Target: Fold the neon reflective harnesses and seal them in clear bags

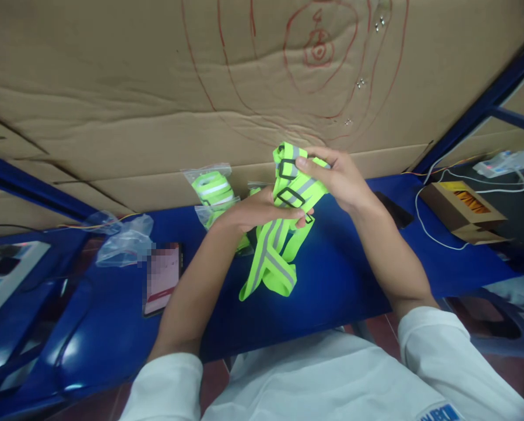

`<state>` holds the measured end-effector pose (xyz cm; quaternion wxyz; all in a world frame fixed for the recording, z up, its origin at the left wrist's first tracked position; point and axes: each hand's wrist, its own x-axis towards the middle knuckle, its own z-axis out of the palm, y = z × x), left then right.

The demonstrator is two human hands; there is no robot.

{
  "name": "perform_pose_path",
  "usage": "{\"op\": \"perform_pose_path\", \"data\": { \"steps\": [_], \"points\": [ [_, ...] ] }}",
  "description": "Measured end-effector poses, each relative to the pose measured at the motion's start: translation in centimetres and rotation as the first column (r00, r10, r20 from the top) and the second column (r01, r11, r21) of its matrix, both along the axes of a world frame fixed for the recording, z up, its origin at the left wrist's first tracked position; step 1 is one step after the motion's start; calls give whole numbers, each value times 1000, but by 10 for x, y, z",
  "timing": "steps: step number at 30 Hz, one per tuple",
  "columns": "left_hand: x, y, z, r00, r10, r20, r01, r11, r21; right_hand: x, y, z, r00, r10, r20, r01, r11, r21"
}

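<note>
Above the blue table, both my hands hold a neon-yellow reflective strap with grey stripes and black buckles. My left hand grips it from below, its thumb across the webbing. With thumb and fingers, my right hand pinches the upper bundled part beside a buckle. Loose loops hang down beneath my left hand towards the table. Behind my left forearm lie similar rolled straps in clear bags, partly hidden by the arm and hand.
On the blue table, a phone and crumpled clear bags lie to the left. A dark flat object, an open cardboard box and white cables are on the right. Cardboard with red rings rises behind.
</note>
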<state>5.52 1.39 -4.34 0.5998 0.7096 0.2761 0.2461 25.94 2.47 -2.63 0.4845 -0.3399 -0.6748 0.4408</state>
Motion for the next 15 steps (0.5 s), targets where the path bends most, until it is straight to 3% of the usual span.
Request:
{"op": "perform_pose_path", "data": {
  "steps": [3, 7, 11, 15],
  "points": [
    [0, 0, 1, 999, -46, 11, 45, 996, 82, -2, 11, -8, 1000, 22, -10, -23, 998, -52],
    [-1, 1, 0, 998, 17, 53, -24, 990, 135, -3, 17, -14, 991, -55, 121, 28, 976, 214],
    [-1, 0, 0, 997, 47, 61, -57, 981, 186, 3, 3, -3, 944, 69, 323, -175, 934, 312],
    [-1, -3, 2, 991, 104, 84, -121, 964, 235, 5, -11, 2, 879, 76, 472, -269, 895, 357]
  ]
}}
